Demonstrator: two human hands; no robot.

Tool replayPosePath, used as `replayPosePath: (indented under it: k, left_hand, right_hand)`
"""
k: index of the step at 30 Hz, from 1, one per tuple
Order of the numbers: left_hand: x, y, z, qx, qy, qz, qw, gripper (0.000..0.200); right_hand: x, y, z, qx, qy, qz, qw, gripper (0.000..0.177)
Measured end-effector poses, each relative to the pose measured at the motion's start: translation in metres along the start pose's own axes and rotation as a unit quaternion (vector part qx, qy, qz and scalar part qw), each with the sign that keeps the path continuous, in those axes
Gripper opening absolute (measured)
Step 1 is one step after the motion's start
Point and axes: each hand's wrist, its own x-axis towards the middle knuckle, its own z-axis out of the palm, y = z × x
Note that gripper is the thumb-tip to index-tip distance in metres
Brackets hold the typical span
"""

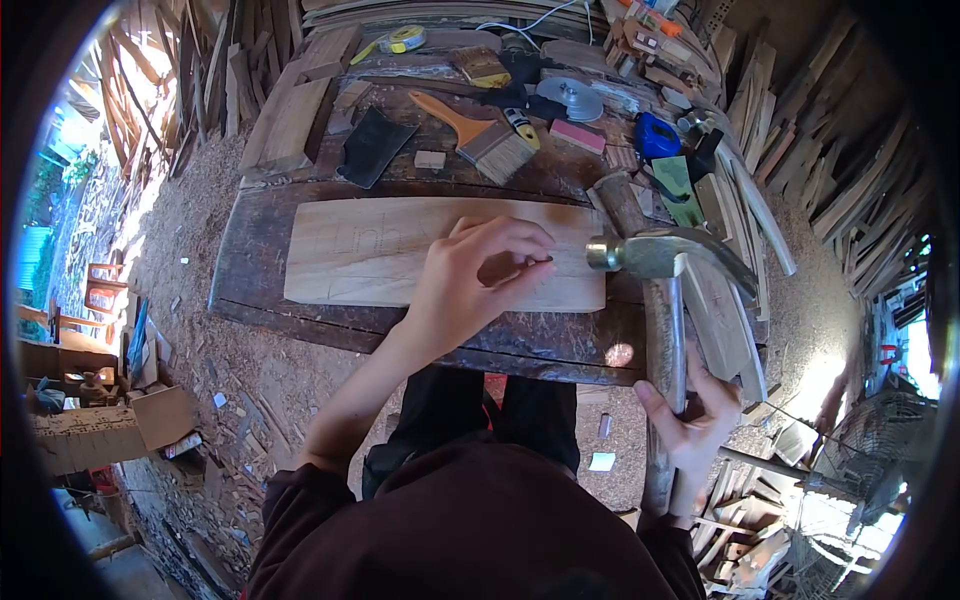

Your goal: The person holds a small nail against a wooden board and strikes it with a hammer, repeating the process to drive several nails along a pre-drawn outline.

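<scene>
A pale wooden board [370,250] lies flat across the near part of the workbench, with faint pencil marks on its left half. My left hand [475,270] is over the board's right half, thumb and fingertips pinched together. Between them shows a small dark nail-like piece [549,261], mostly hidden by the fingers. My right hand [695,410] is wrapped round the wooden handle of a hammer [660,255]. The hammer's metal head is raised beside the board's right end, its round face turned left toward my left hand and its claw pointing right.
Further back on the workbench [260,250] lie a paintbrush [480,135], a black sheet [375,147], a yellow tape roll [405,40], a metal disc [570,97], a pink block [577,136] and a blue tape measure [656,135]. Wood strips line the right edge. Sawdust covers the floor.
</scene>
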Motion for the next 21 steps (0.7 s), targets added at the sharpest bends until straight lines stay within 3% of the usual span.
replayPosePath:
  k: [3,9,21]
  left_hand:
    - [-0.002,-0.006,0.0,0.013,-0.011,0.05,0.999,0.017]
    - [-0.002,-0.007,0.001,0.042,-0.017,0.061,0.997,0.012]
    - [-0.001,-0.007,0.002,0.037,-0.018,0.062,0.997,0.013]
  right_hand:
    - [-0.005,0.016,0.011,0.068,0.023,0.049,0.996,0.058]
    - [-0.01,0.043,0.035,0.251,0.044,0.164,0.953,0.057]
    - [-0.01,0.053,0.042,0.298,0.061,0.17,0.937,0.054]
